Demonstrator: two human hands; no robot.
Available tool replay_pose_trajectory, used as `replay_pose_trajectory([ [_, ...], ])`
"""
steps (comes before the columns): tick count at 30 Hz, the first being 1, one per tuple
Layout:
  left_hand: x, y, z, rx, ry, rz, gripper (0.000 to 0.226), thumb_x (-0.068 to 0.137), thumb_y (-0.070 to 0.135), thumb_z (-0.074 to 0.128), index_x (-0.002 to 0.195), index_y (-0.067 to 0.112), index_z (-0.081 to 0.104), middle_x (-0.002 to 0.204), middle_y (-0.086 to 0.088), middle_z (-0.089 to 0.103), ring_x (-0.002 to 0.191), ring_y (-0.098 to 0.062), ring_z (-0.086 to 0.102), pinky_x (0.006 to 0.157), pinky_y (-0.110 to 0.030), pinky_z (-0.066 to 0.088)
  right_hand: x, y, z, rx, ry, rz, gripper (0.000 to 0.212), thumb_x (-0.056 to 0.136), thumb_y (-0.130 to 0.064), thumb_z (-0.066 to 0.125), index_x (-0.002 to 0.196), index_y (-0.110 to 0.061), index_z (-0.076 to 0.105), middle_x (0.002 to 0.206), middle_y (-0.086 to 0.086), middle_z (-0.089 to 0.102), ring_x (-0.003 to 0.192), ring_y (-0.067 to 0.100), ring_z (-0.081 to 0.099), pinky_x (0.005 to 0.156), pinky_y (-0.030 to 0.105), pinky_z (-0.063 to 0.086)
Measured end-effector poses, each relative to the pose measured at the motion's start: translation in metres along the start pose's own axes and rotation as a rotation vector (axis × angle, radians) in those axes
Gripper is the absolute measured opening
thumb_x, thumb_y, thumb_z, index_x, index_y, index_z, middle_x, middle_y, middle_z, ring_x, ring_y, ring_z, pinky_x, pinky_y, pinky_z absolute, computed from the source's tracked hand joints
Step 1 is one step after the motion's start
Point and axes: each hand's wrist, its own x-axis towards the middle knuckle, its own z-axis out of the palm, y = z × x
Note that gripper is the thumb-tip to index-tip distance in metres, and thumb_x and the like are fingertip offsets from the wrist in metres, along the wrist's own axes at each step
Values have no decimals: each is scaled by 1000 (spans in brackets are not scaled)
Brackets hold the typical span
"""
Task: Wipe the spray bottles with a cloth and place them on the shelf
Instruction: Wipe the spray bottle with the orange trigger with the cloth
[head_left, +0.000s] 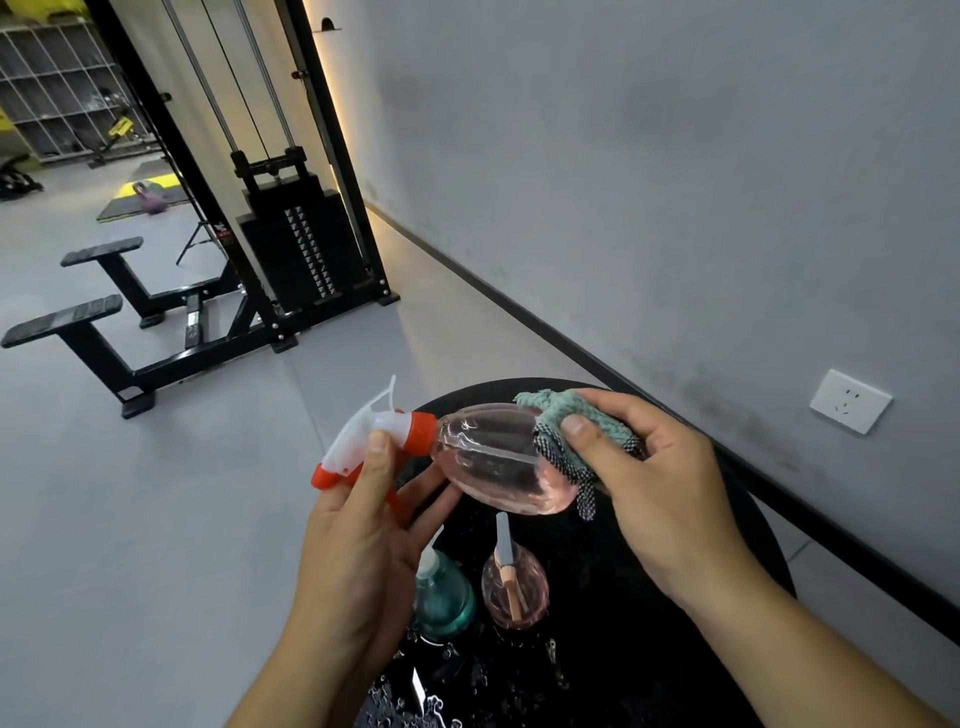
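My left hand (363, 525) holds a clear pink spray bottle (493, 457) by its white and orange trigger head, lying sideways above a round black table (727, 519). My right hand (660, 483) presses a teal cloth (576, 421) with a black-and-white checked edge against the bottle's base end. Under my hands, a teal spray bottle (444, 597) and a second pink spray bottle (514, 584) stand upright on the table. No shelf for the bottles shows nearby.
A black cable weight machine (306, 244) and its bench frame (104, 322) stand on the grey floor to the left. A grey wall with a white socket (850, 401) runs along the right. White cubby shelving (57, 88) stands far back left.
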Motion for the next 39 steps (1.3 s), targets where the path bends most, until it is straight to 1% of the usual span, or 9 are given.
replay_pose_trajectory([
  [3,-1,0,2,-52,7,-23,37,99,36,63,128,13,65,119,-13,77,110,-27,76,94,-44,62,-6,-1,4,-27,-18,-27,21,93,-11,74,105,-27,78,92,-16,78,85,0,74,70,12,55],
  [7,-1,-1,7,-57,79,-16,64,86,36,76,137,3,59,109,-9,79,108,-25,77,95,-44,62,-11,-1,8,-68,-39,-81,22,91,-12,76,106,-28,77,94,-16,78,88,1,74,71,13,56],
  [14,4,-3,0,-47,211,-55,25,94,20,75,112,12,60,81,0,70,78,-18,72,84,-39,66,-21,3,12,-189,-134,-133,24,92,-14,75,110,-30,76,103,-19,74,98,1,71,77,12,56],
  [17,3,-1,1,-43,193,-100,20,92,15,73,104,13,57,84,-5,62,80,-20,69,96,-46,63,-20,5,13,-171,-101,-110,24,92,-15,75,109,-32,76,101,-18,75,95,1,72,74,13,56],
  [22,-3,10,3,109,91,-210,15,92,31,71,91,20,62,92,-6,78,83,-23,79,87,-50,64,-22,6,13,-172,-74,-132,26,92,-12,74,109,-32,75,102,-17,75,96,3,73,75,15,57],
  [25,-7,15,4,115,58,-261,22,93,39,72,100,19,67,97,-12,82,91,-31,81,86,-50,65,-21,5,11,-177,-62,-151,24,92,-13,74,109,-31,75,102,-17,75,96,4,72,75,14,56],
  [30,-9,14,5,36,103,-243,22,92,28,75,104,13,66,99,-21,81,97,-40,79,84,-49,66,-17,5,9,-282,-82,-220,23,93,-14,75,112,-26,76,106,-18,73,101,2,70,77,9,53],
  [35,-10,4,10,44,118,-171,21,94,26,73,109,13,68,103,-18,80,96,-34,80,87,-43,64,-20,7,11,-438,-49,-347,29,94,-14,73,122,-23,74,116,-18,68,110,0,66,88,11,53],
  [39,-11,-2,15,70,120,-153,15,94,23,72,103,11,68,89,-11,80,83,-29,81,74,-37,66,-26,5,18,-578,-159,-514,34,93,-15,74,127,-21,72,124,-16,64,122,2,59,102,22,52],
])
